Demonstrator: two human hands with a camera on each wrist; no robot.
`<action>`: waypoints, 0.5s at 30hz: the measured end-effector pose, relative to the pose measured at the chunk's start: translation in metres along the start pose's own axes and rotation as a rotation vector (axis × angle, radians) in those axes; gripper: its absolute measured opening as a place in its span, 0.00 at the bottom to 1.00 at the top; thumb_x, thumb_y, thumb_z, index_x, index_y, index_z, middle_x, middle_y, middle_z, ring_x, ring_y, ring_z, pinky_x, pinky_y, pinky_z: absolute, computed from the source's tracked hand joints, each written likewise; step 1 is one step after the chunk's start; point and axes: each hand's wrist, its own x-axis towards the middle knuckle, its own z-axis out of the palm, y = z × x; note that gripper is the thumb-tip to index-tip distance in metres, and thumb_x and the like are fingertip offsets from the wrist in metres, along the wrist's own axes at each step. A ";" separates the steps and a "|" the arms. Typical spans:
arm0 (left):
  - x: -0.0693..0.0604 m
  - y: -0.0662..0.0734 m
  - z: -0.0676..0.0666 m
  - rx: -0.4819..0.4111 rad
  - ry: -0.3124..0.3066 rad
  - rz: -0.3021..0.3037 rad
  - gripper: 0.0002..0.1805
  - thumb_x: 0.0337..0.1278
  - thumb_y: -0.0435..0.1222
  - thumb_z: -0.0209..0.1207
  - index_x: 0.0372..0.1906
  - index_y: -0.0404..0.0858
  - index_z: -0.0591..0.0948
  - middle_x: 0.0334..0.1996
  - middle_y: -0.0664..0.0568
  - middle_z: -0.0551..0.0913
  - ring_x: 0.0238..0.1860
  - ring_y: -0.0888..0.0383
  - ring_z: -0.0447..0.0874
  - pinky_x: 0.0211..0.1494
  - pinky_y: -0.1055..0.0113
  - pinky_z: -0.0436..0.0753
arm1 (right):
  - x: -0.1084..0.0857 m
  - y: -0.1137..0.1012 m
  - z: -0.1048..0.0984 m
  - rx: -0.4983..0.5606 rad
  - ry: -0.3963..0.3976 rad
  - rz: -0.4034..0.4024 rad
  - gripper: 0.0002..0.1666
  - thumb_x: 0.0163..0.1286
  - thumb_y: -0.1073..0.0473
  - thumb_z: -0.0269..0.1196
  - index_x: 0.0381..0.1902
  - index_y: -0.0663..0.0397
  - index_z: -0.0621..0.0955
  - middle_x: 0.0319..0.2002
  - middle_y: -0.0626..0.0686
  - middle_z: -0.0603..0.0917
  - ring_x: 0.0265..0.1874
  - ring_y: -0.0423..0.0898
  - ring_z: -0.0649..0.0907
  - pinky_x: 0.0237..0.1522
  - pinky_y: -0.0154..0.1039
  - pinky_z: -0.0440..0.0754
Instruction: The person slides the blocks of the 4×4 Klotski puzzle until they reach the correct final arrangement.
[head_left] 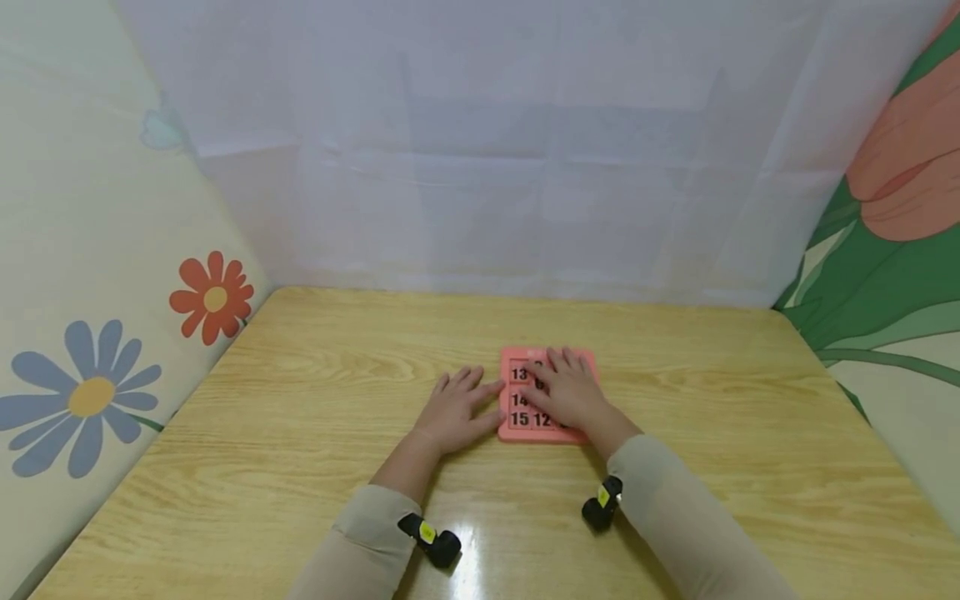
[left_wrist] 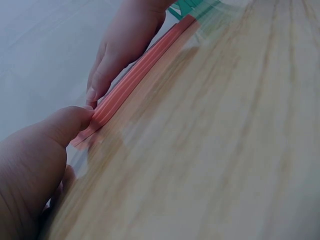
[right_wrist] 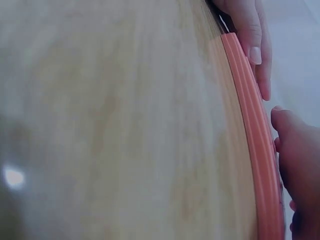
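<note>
A pink square frame with numbered tiles (head_left: 519,419) lies flat on the wooden table; 13, 14, 15 and 12 are readable. The left hand (head_left: 455,412) rests beside its left edge, fingers spread, thumb and index fingertip touching that edge. Over the tiles lies the right hand (head_left: 572,395), fingers spread, covering much of the middle and right side. In the left wrist view the left thumb (left_wrist: 70,122) meets the corner of the pink frame (left_wrist: 142,70). The right wrist view shows the frame's side (right_wrist: 255,135) with the right hand (right_wrist: 302,155) over it.
The wooden table (head_left: 337,350) reaches back to a white cloth (head_left: 487,208). Flower-patterned cloths hang at the left (head_left: 45,250) and right (head_left: 892,275). A black device (head_left: 438,543) is strapped to the left wrist, another (head_left: 602,504) to the right.
</note>
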 end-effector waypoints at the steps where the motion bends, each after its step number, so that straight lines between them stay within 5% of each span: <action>1: 0.000 0.000 0.000 -0.002 -0.001 -0.001 0.33 0.67 0.59 0.50 0.73 0.54 0.67 0.77 0.43 0.56 0.79 0.43 0.47 0.80 0.43 0.42 | -0.001 0.000 0.000 0.003 0.002 -0.003 0.36 0.75 0.33 0.44 0.75 0.38 0.62 0.79 0.59 0.51 0.78 0.61 0.46 0.78 0.60 0.44; 15: 0.000 0.001 -0.001 -0.006 -0.001 -0.005 0.32 0.67 0.58 0.51 0.72 0.53 0.68 0.77 0.43 0.57 0.79 0.42 0.47 0.80 0.43 0.43 | -0.012 -0.001 0.002 0.028 0.016 -0.028 0.35 0.75 0.33 0.44 0.74 0.38 0.65 0.78 0.59 0.52 0.78 0.61 0.47 0.78 0.59 0.43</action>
